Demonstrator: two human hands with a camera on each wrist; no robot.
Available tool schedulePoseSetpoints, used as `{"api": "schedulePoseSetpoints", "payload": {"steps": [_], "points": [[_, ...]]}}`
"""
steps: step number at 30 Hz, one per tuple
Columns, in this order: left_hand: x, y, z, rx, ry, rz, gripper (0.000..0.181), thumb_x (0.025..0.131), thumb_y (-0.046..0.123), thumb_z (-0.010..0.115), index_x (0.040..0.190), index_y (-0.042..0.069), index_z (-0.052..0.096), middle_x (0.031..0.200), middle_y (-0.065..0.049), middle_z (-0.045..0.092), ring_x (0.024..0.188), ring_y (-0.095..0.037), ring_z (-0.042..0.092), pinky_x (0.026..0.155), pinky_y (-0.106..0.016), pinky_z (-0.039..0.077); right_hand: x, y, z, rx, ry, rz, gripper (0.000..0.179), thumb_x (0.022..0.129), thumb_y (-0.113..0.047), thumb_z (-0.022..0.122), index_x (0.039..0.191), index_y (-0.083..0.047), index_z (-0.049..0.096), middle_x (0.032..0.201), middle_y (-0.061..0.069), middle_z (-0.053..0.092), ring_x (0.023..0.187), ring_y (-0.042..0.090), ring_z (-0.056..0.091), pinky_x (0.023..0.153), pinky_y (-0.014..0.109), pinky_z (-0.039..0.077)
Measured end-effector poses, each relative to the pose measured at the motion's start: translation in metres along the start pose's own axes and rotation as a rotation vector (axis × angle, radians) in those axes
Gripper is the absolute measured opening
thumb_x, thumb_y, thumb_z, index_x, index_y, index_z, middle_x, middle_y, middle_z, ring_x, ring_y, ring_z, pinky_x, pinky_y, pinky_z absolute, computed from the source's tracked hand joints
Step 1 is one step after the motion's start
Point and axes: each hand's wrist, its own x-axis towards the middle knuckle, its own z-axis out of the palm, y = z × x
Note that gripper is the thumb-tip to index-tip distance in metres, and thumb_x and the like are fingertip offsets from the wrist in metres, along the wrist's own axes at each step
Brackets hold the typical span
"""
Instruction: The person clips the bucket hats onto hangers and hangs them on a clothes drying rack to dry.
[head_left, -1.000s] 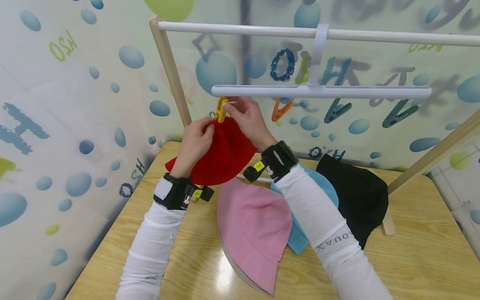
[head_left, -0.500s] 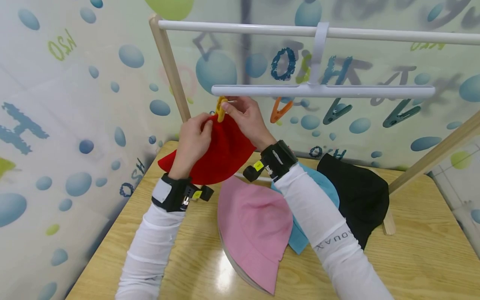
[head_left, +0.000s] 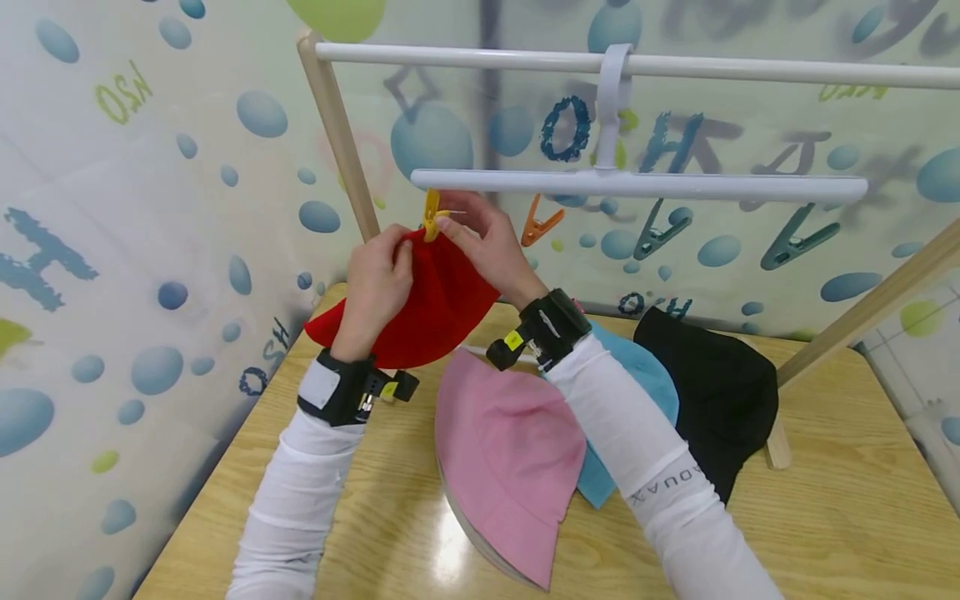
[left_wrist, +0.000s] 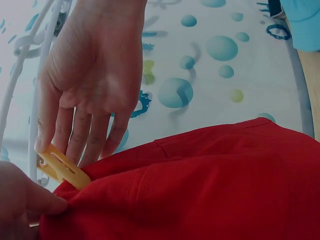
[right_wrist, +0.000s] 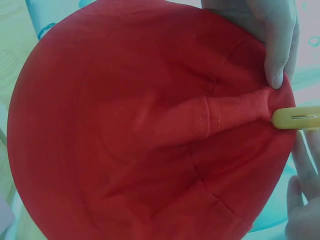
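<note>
Red hat (head_left: 442,308): one, held up off the table (head_left: 390,525) just below the left end of the hanger (head_left: 637,184), crown uppermost, brim below. Left hand (head_left: 378,287): thumb and fingers together, pinching cloth at the crown's edge. Right hand (head_left: 491,246): clamped on the yellow clip (head_left: 432,217) between thumb and fingers, just beside the left hand.

Count of hats: four. One red, in hand; pink hat (head_left: 510,458), blue hat (head_left: 645,375) and black hat (head_left: 705,392), one each, on the table in an overlapping row. Count of clips: four. One yellow; one orange clip (head_left: 540,223); two green clips (head_left: 797,242), spaced apart below the hanger. One hanger, hooked over one white rail (head_left: 465,58). Two wooden posts (head_left: 337,133), one toward each side. Behind: wall with printed bubbles and letters.

In the way, head view: right sleeve (head_left: 637,442) across part of the blue hat; left hand over part of the red hat; right fingers partly behind the yellow clip.

Only in left wrist view: right palm, thumb on the clip's upper end, other fingers extended behind; clip's lower end against a fold of red cloth. Only in right wrist view: broad face of the red hat, stitched seams, a raised tuck leading to the clip, clip's tip overlapping the crown's edge. Firmness of the clip's bite: cannot tell.
</note>
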Motion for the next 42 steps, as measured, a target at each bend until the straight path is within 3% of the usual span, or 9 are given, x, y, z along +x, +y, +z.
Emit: {"api": "schedulePoseSetpoints", "payload": {"steps": [7, 13, 22, 27, 34, 42], "points": [[-0.001, -0.009, 0.001, -0.025, -0.003, -0.041, 0.024, 0.101, 0.011, 0.048, 0.114, -0.002, 0.062, 0.107, -0.018, 0.065, 0.086, -0.03, 0.059, 0.082, -0.043, 0.053, -0.015, 0.009, -0.011, 0.04, 0.073, -0.009, 0.034, 0.094, -0.001, 0.058, 0.127, 0.006, 0.052, 0.121, 0.02, 0.059, 0.11, 0.022, 0.057, 0.095, 0.034, 0.046], [-0.004, -0.019, -0.004, -0.014, 0.029, -0.057, 0.026, 0.101, 0.012, 0.046, 0.116, -0.003, 0.061, 0.11, -0.019, 0.064, 0.089, -0.032, 0.06, 0.084, -0.045, 0.052, -0.037, 0.02, -0.027, 0.031, 0.121, 0.038, 0.026, 0.093, 0.0, 0.06, 0.118, 0.007, 0.056, 0.11, 0.018, 0.063, 0.1, 0.023, 0.059, 0.089, 0.033, 0.049], [-0.003, -0.033, -0.011, -0.006, 0.044, -0.106, 0.029, 0.102, 0.016, 0.046, 0.12, 0.001, 0.061, 0.116, -0.017, 0.064, 0.094, -0.032, 0.06, 0.087, -0.046, 0.051, -0.072, 0.043, -0.052, 0.008, 0.228, 0.116, 0.022, 0.093, -0.001, 0.061, 0.111, 0.009, 0.059, 0.094, -0.001, 0.066, 0.09, 0.016, 0.061, 0.086, 0.032, 0.048], [-0.005, -0.04, -0.01, -0.007, 0.039, -0.106, 0.029, 0.102, 0.015, 0.045, 0.121, 0.0, 0.06, 0.116, -0.018, 0.064, 0.094, -0.032, 0.059, 0.088, -0.046, 0.05, -0.086, 0.051, -0.064, 0.024, 0.273, 0.13, 0.023, 0.093, 0.0, 0.06, 0.113, 0.012, 0.058, 0.093, -0.004, 0.066, 0.089, 0.015, 0.061, 0.089, 0.039, 0.046], [-0.007, -0.049, -0.008, 0.018, 0.019, -0.135, 0.029, 0.102, 0.013, 0.044, 0.123, -0.001, 0.059, 0.119, -0.02, 0.061, 0.097, -0.035, 0.058, 0.09, -0.048, 0.048, -0.098, 0.055, -0.074, -0.013, 0.31, 0.177, 0.024, 0.093, -0.005, 0.062, 0.112, 0.01, 0.059, 0.1, 0.005, 0.064, 0.093, 0.016, 0.06, 0.086, 0.033, 0.046], [-0.014, -0.063, -0.002, 0.057, 0.035, -0.114, 0.03, 0.102, 0.011, 0.044, 0.123, -0.003, 0.058, 0.117, -0.022, 0.062, 0.096, -0.037, 0.058, 0.089, -0.05, 0.049, -0.107, 0.061, -0.081, -0.021, 0.376, 0.217, 0.024, 0.094, -0.009, 0.062, 0.111, 0.007, 0.06, 0.096, -0.001, 0.064, 0.095, 0.019, 0.058, 0.085, 0.03, 0.045]]}}
